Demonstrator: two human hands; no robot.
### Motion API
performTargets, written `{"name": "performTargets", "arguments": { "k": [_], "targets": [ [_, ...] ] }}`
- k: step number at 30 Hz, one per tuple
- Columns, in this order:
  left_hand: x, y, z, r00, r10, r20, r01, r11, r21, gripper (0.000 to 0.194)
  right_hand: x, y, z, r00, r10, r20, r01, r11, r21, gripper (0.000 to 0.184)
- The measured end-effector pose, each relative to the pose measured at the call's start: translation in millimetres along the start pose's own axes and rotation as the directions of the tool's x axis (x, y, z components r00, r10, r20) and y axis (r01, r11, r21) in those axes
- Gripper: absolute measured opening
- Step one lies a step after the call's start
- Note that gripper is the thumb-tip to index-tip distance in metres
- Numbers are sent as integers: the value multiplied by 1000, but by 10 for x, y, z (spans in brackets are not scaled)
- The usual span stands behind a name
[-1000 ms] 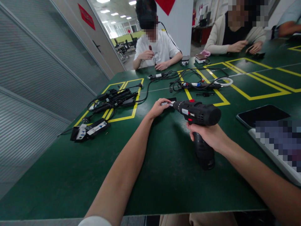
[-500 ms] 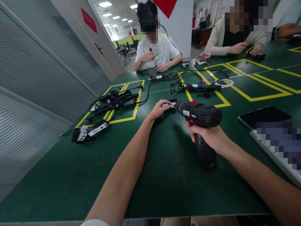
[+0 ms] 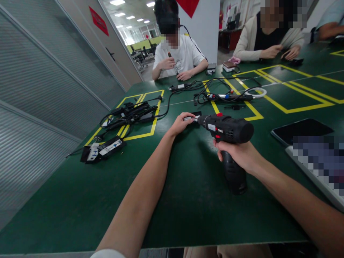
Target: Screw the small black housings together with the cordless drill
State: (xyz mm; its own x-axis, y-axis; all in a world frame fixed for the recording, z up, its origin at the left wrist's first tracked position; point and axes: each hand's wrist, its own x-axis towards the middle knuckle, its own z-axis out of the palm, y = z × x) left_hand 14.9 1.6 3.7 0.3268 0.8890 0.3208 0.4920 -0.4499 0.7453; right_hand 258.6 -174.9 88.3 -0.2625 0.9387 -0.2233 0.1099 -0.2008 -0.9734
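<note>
Where the green table (image 3: pixel 188 215) ends closest to my remote view, beige trouser legs (image 3: pixel 201 252) show below its edge, cut off by the frame. I see the right hand (image 3: pixel 235 152) clamped around the grip of a black drill (image 3: pixel 228 129); its trigger finger is hard to make out. On the right, a pale-edged device (image 3: pixel 309 177) runs out of view, a black phone (image 3: pixel 302 130) just beyond it. On the left lie 2 black tray-like parts (image 3: pixel 93 153), white and blue showing on each; I can't tell whether that is contents or surface.

Farther on, the left hand (image 3: pixel 182 123) has its fingers closed on a small black-and-white part (image 3: pixel 197 114) at the drill's tip; fingers and chuck hide much of it, so I can't judge contact.

Beyond, a yellow tape outline (image 3: pixel 139 136) frames most of a heap of black cables (image 3: pixel 129 116), too tangled to sort. At the far side, a person in a white shirt (image 3: pixel 192 53) holds a brown-handled tool (image 3: pixel 169 55); at upper right, a cut-off arm (image 3: pixel 331 30) shows.
</note>
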Motion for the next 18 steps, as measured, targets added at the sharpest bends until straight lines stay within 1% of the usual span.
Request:
{"name": "performTargets", "arguments": {
  "k": [6, 13, 18],
  "targets": [
    [4, -26, 4, 1000, 1, -2, -1, 1000, -8, 28, 5, 18, 1, 1000, 10, -18, -10, 1000, 6, 7],
    [13, -53, 3, 999, -47, 5, 47, 997, -59, 28, 0, 8, -2, 1000, 5, -18, -6, 1000, -15, 7],
    [17, -71, 4, 999, -37, 5, 38, 996, -81, 28, -17, -24, 3, 1000, 0, -20, 0, 1000, -24, 8]
  ]
}}
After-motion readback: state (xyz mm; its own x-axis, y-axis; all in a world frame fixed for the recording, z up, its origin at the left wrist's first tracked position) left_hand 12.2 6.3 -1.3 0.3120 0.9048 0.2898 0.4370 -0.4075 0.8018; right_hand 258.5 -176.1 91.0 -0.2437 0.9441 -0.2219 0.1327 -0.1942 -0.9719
